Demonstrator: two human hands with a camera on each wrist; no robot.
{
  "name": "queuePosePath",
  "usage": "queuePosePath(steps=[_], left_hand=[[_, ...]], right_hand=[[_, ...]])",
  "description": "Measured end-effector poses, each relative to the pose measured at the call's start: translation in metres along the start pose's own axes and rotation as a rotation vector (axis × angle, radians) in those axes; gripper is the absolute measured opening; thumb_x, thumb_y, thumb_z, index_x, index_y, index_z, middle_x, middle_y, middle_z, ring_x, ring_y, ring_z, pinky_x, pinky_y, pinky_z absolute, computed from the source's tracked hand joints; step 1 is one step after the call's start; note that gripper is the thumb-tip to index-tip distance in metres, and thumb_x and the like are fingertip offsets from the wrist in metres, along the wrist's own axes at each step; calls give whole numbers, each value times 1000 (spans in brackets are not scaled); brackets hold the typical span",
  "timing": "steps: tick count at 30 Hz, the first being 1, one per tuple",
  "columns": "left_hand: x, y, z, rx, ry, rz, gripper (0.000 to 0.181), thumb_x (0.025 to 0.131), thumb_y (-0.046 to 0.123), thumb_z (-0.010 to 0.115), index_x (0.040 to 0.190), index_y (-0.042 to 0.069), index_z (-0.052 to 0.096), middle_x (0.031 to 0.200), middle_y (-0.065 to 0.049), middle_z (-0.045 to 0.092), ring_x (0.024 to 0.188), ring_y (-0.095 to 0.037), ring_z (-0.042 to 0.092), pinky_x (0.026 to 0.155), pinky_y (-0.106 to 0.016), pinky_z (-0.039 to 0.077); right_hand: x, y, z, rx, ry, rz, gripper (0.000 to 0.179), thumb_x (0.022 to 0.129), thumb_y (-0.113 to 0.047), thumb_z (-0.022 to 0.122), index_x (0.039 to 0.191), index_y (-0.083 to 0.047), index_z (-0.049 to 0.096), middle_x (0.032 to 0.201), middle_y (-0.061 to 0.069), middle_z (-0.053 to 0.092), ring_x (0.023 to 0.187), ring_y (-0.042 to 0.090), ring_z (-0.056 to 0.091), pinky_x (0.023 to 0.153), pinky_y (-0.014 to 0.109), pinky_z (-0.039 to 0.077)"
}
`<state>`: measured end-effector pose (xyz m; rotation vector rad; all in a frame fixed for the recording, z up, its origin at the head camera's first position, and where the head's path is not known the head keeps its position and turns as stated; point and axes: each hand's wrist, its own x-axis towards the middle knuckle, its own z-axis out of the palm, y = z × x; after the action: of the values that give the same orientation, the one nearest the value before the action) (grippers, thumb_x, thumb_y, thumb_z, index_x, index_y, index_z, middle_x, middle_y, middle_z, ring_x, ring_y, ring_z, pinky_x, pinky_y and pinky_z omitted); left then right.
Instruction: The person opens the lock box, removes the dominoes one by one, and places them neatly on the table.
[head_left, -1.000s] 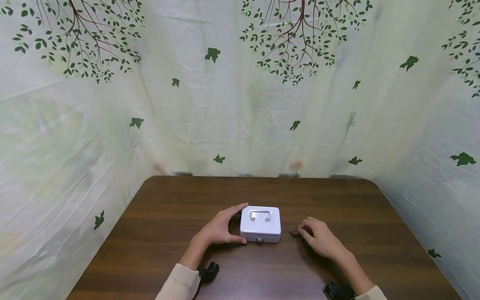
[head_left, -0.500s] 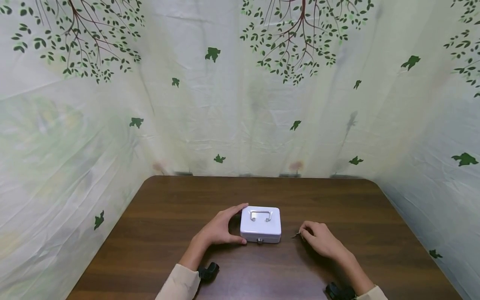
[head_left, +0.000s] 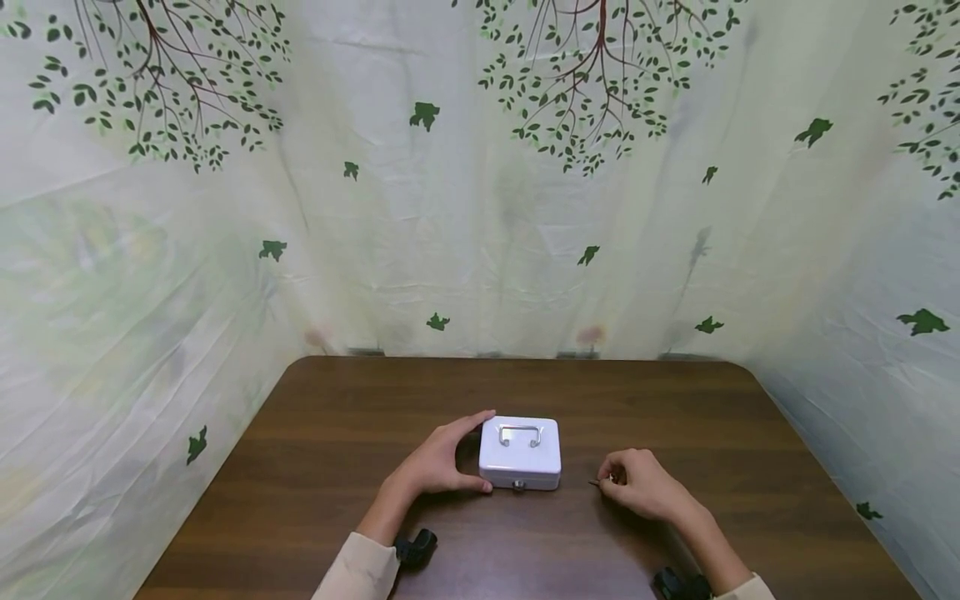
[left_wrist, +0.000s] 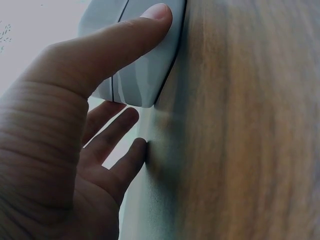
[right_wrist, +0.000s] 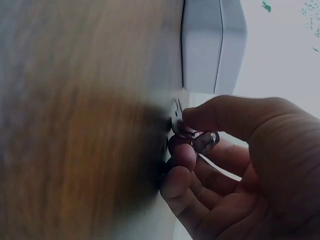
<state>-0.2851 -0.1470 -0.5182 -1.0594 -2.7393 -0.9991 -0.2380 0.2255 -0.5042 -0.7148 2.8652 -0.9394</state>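
A small white cash box (head_left: 520, 458) with a wire handle on its lid and a lock at the front sits closed on the table. My left hand (head_left: 438, 462) holds its left side, the thumb on the front face and a finger at the back corner. In the left wrist view the other fingers spread beside the box. To the right of it, apart from the box, my right hand (head_left: 645, 483) pinches a key (right_wrist: 177, 122) between thumb and fingers. A second key (right_wrist: 205, 142) hangs with it, close to the palm.
The brown wooden table (head_left: 360, 400) has rounded far corners. Pale cloth (head_left: 480, 208) printed with trees and leaves hangs behind it and at both sides. A dark wrist device (head_left: 417, 547) sits at the left wrist, another (head_left: 678, 583) at the right.
My right hand has shifted slightly down and turned the keys in its fingers, so less of them shows beyond the fingertips. The left hand and the cash box stay in place.
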Motion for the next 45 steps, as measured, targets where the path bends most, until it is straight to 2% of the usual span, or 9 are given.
queuePosePath(steps=[6,12,15,22,27,32,42,45], left_hand=[[0,0,1,5,7,6,108,64,54,86,152,37,25,150,11,42,135,-14,45,110,-48,42],[1,2,1,10,21,6,107,64,56,85,152,35,27,148,11,44,133,-13,47,110,-47,43],[1,3,1,9,21,-5,106,65,59,84,151,35,27,147,11,45,132,-12,47,110,-46,43],[1,5,1,6,24,-23,104,66,61,81,151,35,28,146,12,45,131,-11,48,109,-46,44],[2,5,1,5,35,-32,104,66,62,80,151,28,32,147,11,45,133,-13,48,109,-46,44],[3,6,2,-6,51,-26,104,67,61,81,151,22,35,143,9,49,128,-11,52,108,-44,45],[4,6,2,-55,63,-35,100,67,63,79,149,30,34,138,8,54,119,-8,58,105,-40,48],[5,5,2,-74,60,-46,101,67,62,80,150,26,35,137,8,55,120,-9,58,105,-39,49]], right_hand=[[0,-3,1,-44,25,11,12,87,-17,69,77,-22,68,71,-14,60,60,0,48,54,18,42],[-1,-5,-1,-55,30,-10,12,77,-4,69,78,-16,69,66,-11,56,57,0,44,51,18,39],[-1,-7,-3,-59,33,-12,13,76,-2,68,80,-15,70,66,-11,56,57,1,43,51,18,39],[-2,-7,-2,-73,32,-18,6,86,-9,71,84,-14,67,70,-10,56,60,1,43,52,19,38],[-2,-7,0,-52,10,-33,4,90,-11,67,88,-11,64,72,-9,55,60,1,43,51,19,38],[-2,-7,2,-49,22,-23,5,90,-13,68,87,-14,64,71,-10,55,60,0,43,51,18,39],[-2,-8,1,-54,29,-15,9,91,-21,69,83,-16,66,71,-12,58,59,-1,43,51,18,39],[-1,-8,2,-61,38,-2,10,91,-23,69,82,-18,67,70,-13,58,57,-1,43,49,18,40]])
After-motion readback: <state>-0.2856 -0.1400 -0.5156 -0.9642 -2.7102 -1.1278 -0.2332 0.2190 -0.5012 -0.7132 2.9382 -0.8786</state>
